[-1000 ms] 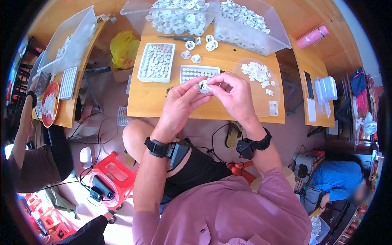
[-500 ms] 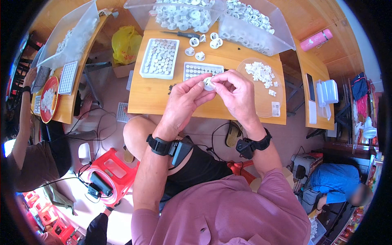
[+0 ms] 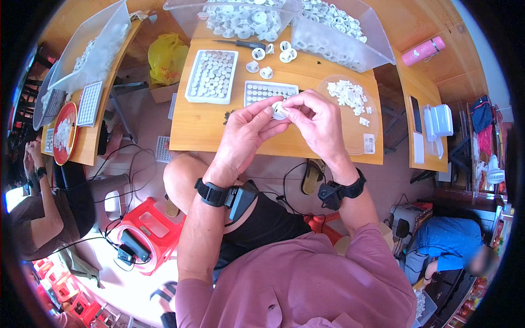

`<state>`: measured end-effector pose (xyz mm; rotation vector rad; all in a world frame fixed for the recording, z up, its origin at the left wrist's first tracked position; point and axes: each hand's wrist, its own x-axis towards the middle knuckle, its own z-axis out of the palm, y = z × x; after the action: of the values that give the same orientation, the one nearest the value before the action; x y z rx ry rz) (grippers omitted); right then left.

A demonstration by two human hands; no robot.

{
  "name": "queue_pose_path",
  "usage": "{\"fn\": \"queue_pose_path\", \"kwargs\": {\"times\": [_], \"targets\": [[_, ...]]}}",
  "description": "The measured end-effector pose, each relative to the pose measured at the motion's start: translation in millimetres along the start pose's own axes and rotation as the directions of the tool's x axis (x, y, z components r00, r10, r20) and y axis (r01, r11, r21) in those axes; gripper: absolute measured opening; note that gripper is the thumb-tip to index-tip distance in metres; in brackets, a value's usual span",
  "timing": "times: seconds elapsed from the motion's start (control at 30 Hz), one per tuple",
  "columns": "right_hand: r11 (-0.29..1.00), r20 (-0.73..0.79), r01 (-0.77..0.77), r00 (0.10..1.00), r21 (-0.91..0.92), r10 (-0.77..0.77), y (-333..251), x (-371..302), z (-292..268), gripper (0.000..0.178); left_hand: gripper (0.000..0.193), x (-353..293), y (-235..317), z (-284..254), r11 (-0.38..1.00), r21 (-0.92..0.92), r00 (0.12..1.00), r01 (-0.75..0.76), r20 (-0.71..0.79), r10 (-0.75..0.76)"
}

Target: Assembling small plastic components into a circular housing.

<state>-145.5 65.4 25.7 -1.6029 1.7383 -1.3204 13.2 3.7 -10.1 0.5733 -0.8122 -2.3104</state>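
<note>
Between my two hands is a small round white plastic part (image 3: 278, 111) with a dark slot in its face. My left hand (image 3: 244, 134) pinches it from the left with thumb and fingers. From the right, my right hand (image 3: 317, 121) closes its thumb and fingertips on the same part, partly covering it. Just beyond my hands lies a white tray (image 3: 246, 87) with rows of round pieces. To the right, a clear round lid (image 3: 358, 143) holds a heap of small white plastic pieces (image 3: 345, 94). Small dark bits (image 3: 228, 116) lie beside my left hand.
A white box (image 3: 234, 76) of round discs stands at the left. Behind are a screwdriver (image 3: 240, 44), several loose white parts (image 3: 266, 72) and two clear bins (image 3: 377, 54) of parts. A co-worker (image 3: 41, 218) sits left by a red tray (image 3: 74, 112); another person (image 3: 445, 240) is at right.
My hands stay almost in place, both on the round part. The left co-worker's hand has drawn back from the grid tray. An arm at the lower left has moved.
</note>
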Motion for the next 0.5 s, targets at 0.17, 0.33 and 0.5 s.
{"fn": "queue_pose_path", "kwargs": {"times": [0.17, 0.33, 0.5], "targets": [[0.995, -0.034, 0.09, 0.995, -0.037, -0.091, 2.1, -2.6, 4.9, 0.006, 0.034, -0.1, -1.6, -1.2, 1.0, 0.012, 1.0, -0.009, -0.003, 0.009], [0.978, -0.007, 0.157, 0.987, -0.14, -0.16, -0.8, -7.9, 9.1, 0.007, 0.034, -0.4, -3.9, -6.1, 0.998, 0.055, 0.999, -0.034, -0.041, 0.036], [0.988, -0.04, 0.122, 0.991, -0.097, -0.126, 0.9, -3.6, 8.0, 0.006, 0.033, -3.9, -0.9, -2.5, 0.996, 0.089, 1.0, -0.025, -0.017, 0.026]]}}
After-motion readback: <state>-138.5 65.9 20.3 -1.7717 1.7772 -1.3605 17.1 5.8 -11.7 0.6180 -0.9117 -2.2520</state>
